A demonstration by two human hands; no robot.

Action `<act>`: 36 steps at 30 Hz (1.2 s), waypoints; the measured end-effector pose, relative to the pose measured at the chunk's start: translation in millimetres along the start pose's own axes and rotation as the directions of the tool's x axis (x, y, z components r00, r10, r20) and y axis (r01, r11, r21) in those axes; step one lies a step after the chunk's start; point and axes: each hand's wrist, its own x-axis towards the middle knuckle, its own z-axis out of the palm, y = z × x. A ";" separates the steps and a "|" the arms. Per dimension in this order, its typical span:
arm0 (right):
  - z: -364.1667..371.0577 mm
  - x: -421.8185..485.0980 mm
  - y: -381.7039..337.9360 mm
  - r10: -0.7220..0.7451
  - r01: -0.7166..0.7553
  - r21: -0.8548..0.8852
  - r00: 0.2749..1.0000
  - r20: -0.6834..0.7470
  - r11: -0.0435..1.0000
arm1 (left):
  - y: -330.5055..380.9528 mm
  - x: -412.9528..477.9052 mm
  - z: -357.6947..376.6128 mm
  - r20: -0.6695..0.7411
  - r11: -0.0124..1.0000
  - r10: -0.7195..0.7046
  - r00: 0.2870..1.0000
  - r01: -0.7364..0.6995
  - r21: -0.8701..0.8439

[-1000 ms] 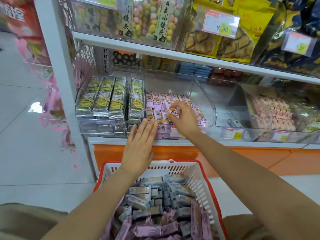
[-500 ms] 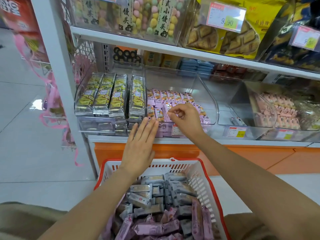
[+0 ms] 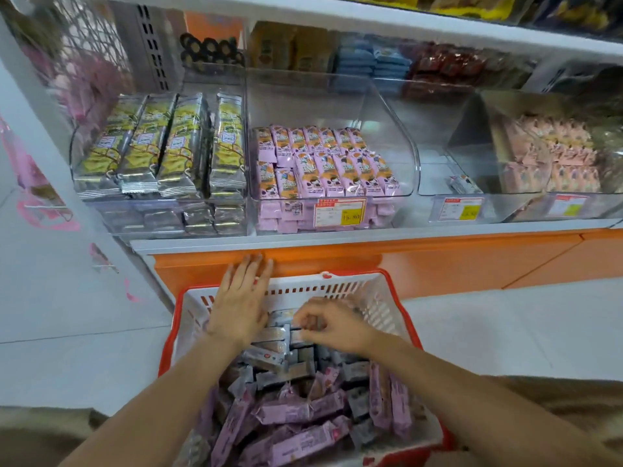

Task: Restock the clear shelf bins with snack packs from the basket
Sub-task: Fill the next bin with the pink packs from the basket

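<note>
Curling over grey snack packs (image 3: 269, 336) in the basket (image 3: 357, 287) (grip too blurred to confirm), the right hand (image 3: 337, 326) may fumble one if pinched loosely; left hand (image 3: 241, 305) lies flat

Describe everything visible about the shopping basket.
The basket is white slotted plastic with a red rim, set upright, low before the orange shelf base. Purple and grey snack packs heap it nearly full. The left hand spreads flat over its far rim; the right hand reaches inside, fingers curled on grey packs.
</note>
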 end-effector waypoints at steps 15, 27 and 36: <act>76.8 -8.7 41.0 0.199 -0.168 -0.110 0.876 0.439 0.980 | 1.2 7.6 20.7 -0.007 0.998 -0.055 0.998 0.055 -0.031; -7.0 1.3 6.3 0.168 -0.067 0.410 0.962 -0.216 0.910 | 5.8 9.4 -9.9 0.070 0.881 -0.054 0.996 0.080 -0.467; -61.1 -9.4 -50.7 0.082 0.183 0.453 0.859 -0.506 0.872 | 34.9 11.6 -68.0 0.088 0.455 0.036 0.995 0.062 -0.888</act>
